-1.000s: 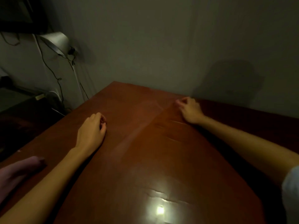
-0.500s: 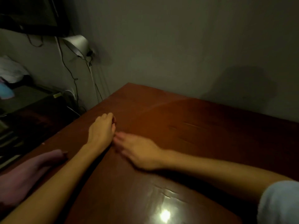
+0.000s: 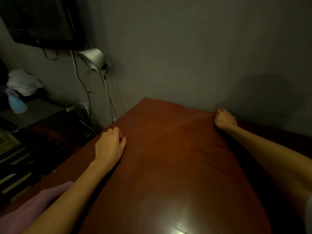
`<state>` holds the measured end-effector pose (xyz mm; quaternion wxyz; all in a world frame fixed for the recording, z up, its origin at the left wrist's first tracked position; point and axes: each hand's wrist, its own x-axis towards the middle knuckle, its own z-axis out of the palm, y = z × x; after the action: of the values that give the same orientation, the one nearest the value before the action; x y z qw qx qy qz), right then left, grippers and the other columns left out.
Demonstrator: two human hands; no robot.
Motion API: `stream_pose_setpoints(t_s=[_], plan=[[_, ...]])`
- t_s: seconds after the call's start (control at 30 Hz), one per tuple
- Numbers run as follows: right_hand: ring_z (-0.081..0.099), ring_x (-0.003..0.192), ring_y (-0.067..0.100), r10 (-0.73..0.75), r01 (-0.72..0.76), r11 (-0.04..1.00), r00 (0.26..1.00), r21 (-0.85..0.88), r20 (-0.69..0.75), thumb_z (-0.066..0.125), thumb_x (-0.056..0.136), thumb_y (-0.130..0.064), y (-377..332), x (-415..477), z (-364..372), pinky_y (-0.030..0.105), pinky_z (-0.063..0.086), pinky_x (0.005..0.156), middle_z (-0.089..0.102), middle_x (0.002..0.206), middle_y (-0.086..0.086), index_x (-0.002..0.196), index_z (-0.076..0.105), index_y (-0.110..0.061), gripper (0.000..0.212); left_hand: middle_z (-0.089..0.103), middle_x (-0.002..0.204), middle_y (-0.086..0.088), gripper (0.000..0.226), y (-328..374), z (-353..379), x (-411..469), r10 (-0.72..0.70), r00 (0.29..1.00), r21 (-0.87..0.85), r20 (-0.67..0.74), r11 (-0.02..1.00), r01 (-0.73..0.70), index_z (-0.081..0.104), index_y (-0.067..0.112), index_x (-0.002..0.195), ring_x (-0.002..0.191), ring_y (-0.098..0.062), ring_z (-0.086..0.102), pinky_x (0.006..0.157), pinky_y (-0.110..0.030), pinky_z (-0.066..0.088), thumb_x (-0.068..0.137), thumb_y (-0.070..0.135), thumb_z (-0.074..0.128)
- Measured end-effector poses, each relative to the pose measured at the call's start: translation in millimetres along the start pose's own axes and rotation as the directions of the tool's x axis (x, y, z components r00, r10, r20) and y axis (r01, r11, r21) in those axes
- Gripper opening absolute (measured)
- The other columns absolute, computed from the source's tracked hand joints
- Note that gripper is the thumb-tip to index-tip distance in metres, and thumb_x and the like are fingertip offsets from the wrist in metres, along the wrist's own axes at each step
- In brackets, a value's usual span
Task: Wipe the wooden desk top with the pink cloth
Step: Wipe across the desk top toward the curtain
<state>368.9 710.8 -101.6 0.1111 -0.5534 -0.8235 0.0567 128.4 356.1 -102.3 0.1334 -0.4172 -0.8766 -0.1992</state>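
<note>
Cloth (image 3: 33, 214) at 7 o'clock sat by desk (image 3: 168, 166) edge, so L forearm (image 3: 70, 198) could've knocked it off; L hand (image 3: 109, 146) & R hand (image 3: 225, 119) fingers curled, grip unclear.

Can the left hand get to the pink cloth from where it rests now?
Probably yes. The pink cloth lies on the desk top right by the left forearm, nothing between; the left hand looks free and need only draw back.

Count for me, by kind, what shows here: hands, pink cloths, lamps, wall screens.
Hands: 2 (left hand, right hand)
Pink cloth: 1
Lamp: 1
Screen: 1
Total: 5
</note>
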Motion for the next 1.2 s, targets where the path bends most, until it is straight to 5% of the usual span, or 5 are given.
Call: stream_pose_setpoints(t_s=[0.23, 0.47, 0.77, 1.03, 1.2], plan=[[0.03, 0.14, 0.026, -0.417, 0.413, 0.908, 0.905, 0.067, 0.08, 0.032, 0.1, -0.025, -182.0, -73.8, 25.2, 0.036, 0.026, 0.113, 0.03, 0.152, 0.012, 0.145, 0.032, -0.007, 0.048, 0.064, 0.101, -0.011, 0.029, 1.8, -16.3, 39.3, -0.115, 0.97, 0.196, 0.214, 0.978, 0.073, 0.06, 0.011, 0.099, 0.093, -0.031, 0.061, 0.076, -0.036, 0.049, 0.095, 0.036, 0.045], [0.02, 0.144, 0.015, -0.921, 0.885, 0.389, 0.375, 0.255, 0.103, 0.029, 0.103, -0.028, -241.4, -223.9, 29.0, 0.025, 0.016, 0.114, 0.02, 0.157, 0.001, 0.149, 0.024, -0.016, 0.048, 0.065, 0.093, -0.01, 0.021, -64.0, -54.8, 10.6, -0.214, 0.964, 0.195, 0.161, 0.964, 0.181, 0.061, 0.014, 0.097, 0.083, -0.028, 0.062, 0.072, -0.035, 0.052, 0.095, 0.031, 0.048], [0.04, 0.131, 0.033, -0.14, 0.141, 0.988, 0.99, 0.055, -0.024, 0.035, 0.1, -0.021, -92.3, -17.7, 5.9, 0.038, 0.034, 0.107, 0.04, 0.144, 0.018, 0.134, 0.043, -0.003, 0.039, 0.054, 0.073, -0.001, 0.016, -73.5, -28.1, -12.3, -0.121, 0.992, 0.002, -0.029, 0.993, 0.121, 0.051, 0.015, 0.078, 0.063, -0.015, 0.051, 0.051, -0.027, 0.035, 0.092, 0.024, 0.055], [0.035, 0.136, 0.026, -0.281, 0.28, 0.96, 0.96, 0.015, 0.017, 0.024, 0.094, -0.023, -242.7, -4.6, 48.5, 0.035, 0.035, 0.11, 0.037, 0.147, 0.012, 0.138, 0.041, -0.004, 0.052, 0.052, 0.079, -0.003, 0.015, -76.3, -15.2, -4.3, -0.158, 0.984, 0.008, -0.081, 0.987, 0.16, 0.049, 0.014, 0.08, 0.071, -0.02, 0.052, 0.056, -0.03, 0.038, 0.092, 0.024, 0.051], [0.029, 0.14, 0.018, -0.782, 0.761, 0.621, 0.616, 0.185, 0.094, 0.032, 0.102, -0.026, -327.2, -133.2, 55.5, 0.03, 0.024, 0.112, 0.028, 0.155, 0.002, 0.148, 0.026, -0.019, 0.048, 0.057, 0.086, -0.008, 0.014, -80.2, -19.5, -5.1, -0.201, 0.977, 0.026, -0.071, 0.979, 0.203, 0.054, 0.011, 0.086, 0.077, -0.024, 0.055, 0.059, -0.032, 0.039, 0.092, 0.024, 0.051]])
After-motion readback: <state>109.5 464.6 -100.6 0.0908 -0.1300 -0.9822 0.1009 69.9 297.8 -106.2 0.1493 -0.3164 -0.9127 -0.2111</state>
